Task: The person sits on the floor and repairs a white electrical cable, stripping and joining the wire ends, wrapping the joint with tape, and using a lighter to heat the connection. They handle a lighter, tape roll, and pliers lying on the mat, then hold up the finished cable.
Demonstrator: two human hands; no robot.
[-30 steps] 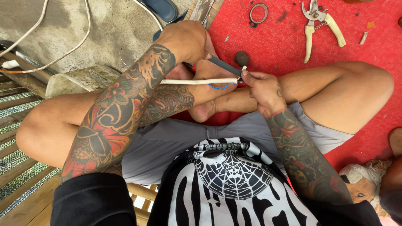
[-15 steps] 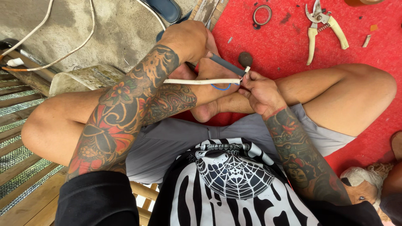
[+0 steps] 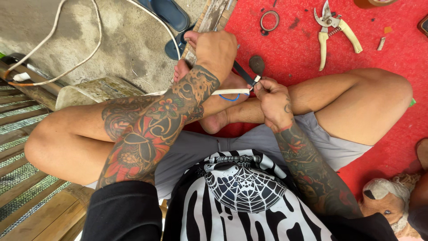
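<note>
My left hand [image 3: 217, 50] is clenched around a dark knife [image 3: 244, 73]. My right hand [image 3: 273, 100] pinches the pale strip's [image 3: 232, 91] end.

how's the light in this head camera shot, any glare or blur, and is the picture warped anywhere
Head view: soft, even daylight, no hard shadows, no glare on the red mat. Left hand, right hand and the pale strip between them are sharp. The wide lens bends the edges; the pruning shears stay clear.
</note>
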